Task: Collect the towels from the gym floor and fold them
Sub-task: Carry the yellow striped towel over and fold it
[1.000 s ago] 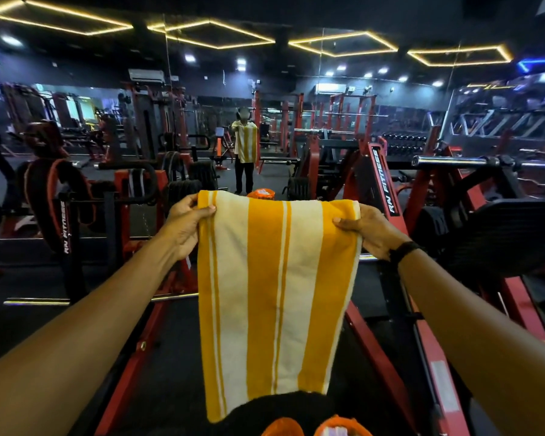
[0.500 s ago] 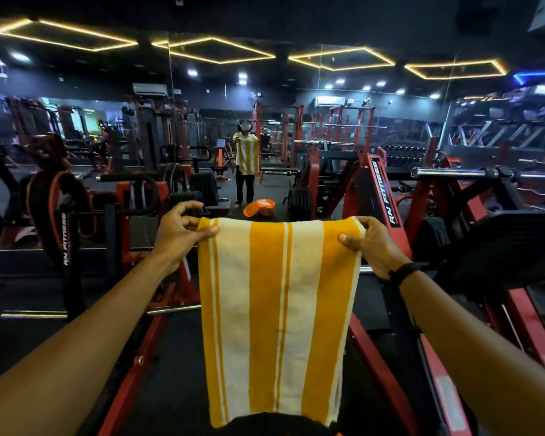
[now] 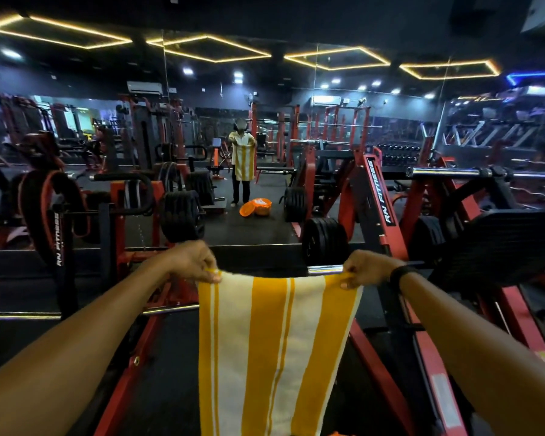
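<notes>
Holding a yellow-and-white striped towel [image 3: 274, 350] stretched out at arm's length, the person pinches one top corner in the left hand [image 3: 193, 262] and the other in the right hand [image 3: 366, 269]; the fingers [image 3: 213, 275] of each hand are curled tightly onto the upper hem, with no slack between them. The towel hangs flat and vertical in front of the body, its lower edge out of view below the frame, clear of the red machine frame [image 3: 375, 196] beyond it. The wall mirror ahead shows an orange basket [image 3: 262, 206] with its lid beside it on the gym floor [image 3: 252, 228]. Judged from this posture, the step in hand is squaring the towel before a fold. The next move probably calls for bringing the two corners together evenly, so the stripes align and the hanging length halves without twisting.
</notes>
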`<control>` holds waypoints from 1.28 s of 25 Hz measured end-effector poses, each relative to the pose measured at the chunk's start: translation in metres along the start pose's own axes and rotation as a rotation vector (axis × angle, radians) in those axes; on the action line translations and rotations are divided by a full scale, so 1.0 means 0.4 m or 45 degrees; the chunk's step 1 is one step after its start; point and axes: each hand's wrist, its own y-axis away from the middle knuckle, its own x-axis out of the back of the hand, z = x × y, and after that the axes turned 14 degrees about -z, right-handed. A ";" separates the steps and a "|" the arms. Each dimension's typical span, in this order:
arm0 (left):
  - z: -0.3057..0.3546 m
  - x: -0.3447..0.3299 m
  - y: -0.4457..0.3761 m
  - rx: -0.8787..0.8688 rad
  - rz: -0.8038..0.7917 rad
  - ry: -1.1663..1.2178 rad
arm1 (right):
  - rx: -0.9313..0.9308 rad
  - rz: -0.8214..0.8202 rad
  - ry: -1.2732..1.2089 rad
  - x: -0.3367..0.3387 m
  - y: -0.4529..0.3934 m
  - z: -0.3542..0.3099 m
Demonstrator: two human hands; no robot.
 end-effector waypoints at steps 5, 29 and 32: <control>0.028 0.071 0.031 -0.414 0.433 1.192 | 0.488 0.154 -1.296 0.108 0.036 -0.030; -0.051 -0.038 0.010 0.154 0.481 -0.137 | 0.060 0.144 -0.212 -0.027 -0.044 -0.048; -0.061 -0.029 0.028 0.000 0.285 0.007 | 0.164 0.009 -0.622 -0.029 -0.016 -0.032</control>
